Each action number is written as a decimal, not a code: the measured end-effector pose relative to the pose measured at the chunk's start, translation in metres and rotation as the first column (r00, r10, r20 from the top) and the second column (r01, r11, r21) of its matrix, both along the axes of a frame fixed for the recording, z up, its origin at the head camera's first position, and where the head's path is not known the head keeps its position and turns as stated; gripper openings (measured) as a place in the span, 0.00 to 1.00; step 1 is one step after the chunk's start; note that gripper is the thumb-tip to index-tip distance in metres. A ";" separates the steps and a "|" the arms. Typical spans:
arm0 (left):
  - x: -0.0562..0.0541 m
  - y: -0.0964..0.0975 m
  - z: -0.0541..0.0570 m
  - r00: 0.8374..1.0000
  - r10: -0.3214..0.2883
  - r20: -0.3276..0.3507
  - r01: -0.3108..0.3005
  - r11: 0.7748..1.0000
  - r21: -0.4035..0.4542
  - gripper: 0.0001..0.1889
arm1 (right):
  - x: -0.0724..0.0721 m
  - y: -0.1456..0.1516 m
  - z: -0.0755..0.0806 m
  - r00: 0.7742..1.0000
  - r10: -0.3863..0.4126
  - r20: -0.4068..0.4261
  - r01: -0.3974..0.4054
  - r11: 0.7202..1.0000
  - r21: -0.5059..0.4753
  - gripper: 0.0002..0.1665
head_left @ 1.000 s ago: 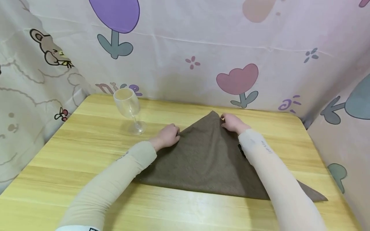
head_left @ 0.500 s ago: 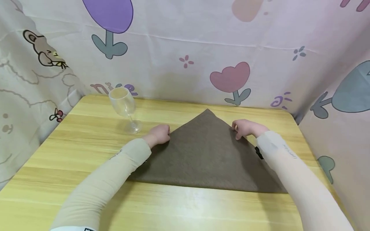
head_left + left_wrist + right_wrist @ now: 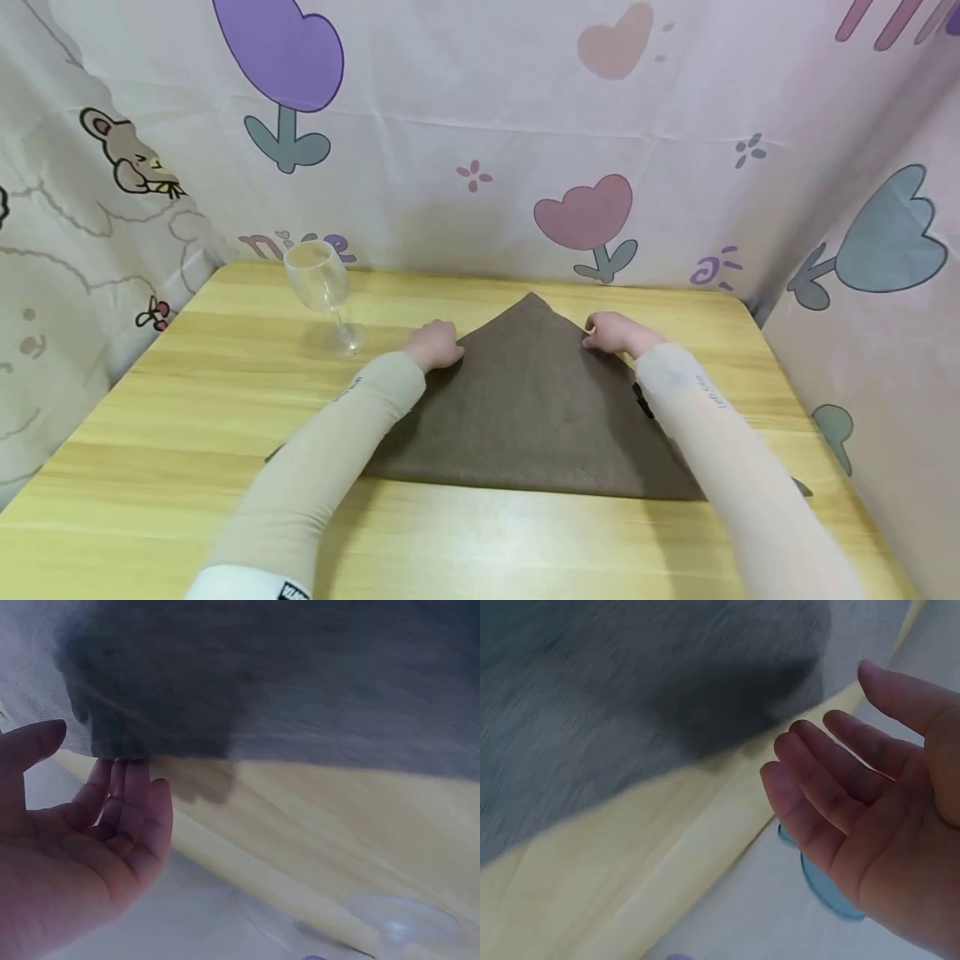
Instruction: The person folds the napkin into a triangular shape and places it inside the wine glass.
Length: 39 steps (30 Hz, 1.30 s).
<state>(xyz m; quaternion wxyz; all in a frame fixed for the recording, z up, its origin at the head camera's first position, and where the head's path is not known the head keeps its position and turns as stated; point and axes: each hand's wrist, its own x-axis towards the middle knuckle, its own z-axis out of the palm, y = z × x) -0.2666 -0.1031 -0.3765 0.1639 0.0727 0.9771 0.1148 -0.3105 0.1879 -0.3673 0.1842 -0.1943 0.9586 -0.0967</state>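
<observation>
A brown cloth point(image 3: 525, 417) lies folded in a triangle on the table, its tip pointing away from me and its long fold towards me. On its left slanted edge is my left hand point(image 3: 435, 344); in the left wrist view its fingertips point(image 3: 124, 766) touch the cloth's edge while the thumb stays apart. My right hand point(image 3: 617, 332) is at the right slanted edge. The right wrist view has its fingers point(image 3: 821, 780) loosely bent just beside the edge, with nothing between them and the thumb. The forearms cover parts of both side corners.
A clear wine glass point(image 3: 318, 283) stands upright at the back left of the wooden table point(image 3: 187, 400), left of my left hand. Behind the table's back edge hangs a printed curtain point(image 3: 412, 150), which also runs along both sides.
Creases near the cloth's tip have flattened. My right hand moved outward down the right edge, then slightly back towards the tip. My left hand has shifted along the left edge towards the tip.
</observation>
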 end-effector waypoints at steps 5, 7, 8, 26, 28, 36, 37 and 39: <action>-0.008 0.019 -0.002 0.998 0.056 -0.021 -0.056 0.998 0.014 0.12 | -0.012 -0.022 -0.011 1.000 -0.005 -0.017 0.005 1.000 0.031 0.17; -0.011 0.023 -0.003 0.997 0.072 -0.025 -0.072 0.997 0.000 0.12 | -0.016 -0.027 -0.014 0.999 -0.021 -0.033 0.023 0.999 0.047 0.16; -0.012 0.025 -0.003 0.997 0.078 -0.024 -0.078 0.997 -0.005 0.12 | -0.017 -0.029 -0.016 0.999 -0.033 -0.044 0.036 0.998 0.057 0.16; -0.013 0.034 0.002 0.999 -0.020 0.043 0.027 0.986 -0.167 0.13 | -0.031 -0.053 -0.020 0.989 -0.096 -0.110 0.088 0.994 -0.069 0.13; -0.013 0.035 0.000 0.999 -0.017 0.038 0.022 0.989 -0.146 0.11 | -0.034 -0.055 -0.025 0.992 -0.097 -0.082 0.087 0.990 -0.115 0.11; -0.017 0.034 0.002 0.999 0.012 0.038 -0.011 1.000 -0.028 0.16 | -0.041 -0.055 -0.031 0.990 -0.138 0.003 0.132 0.942 -0.309 0.25; -0.018 0.034 0.002 0.999 0.021 0.039 -0.020 1.000 -0.014 0.16 | -0.041 -0.056 -0.030 0.991 -0.136 0.005 0.130 0.933 -0.336 0.26; -0.020 0.034 0.004 0.998 0.036 0.045 -0.036 0.999 0.006 0.18 | -0.041 -0.056 -0.027 0.992 -0.125 0.014 0.121 0.918 -0.378 0.24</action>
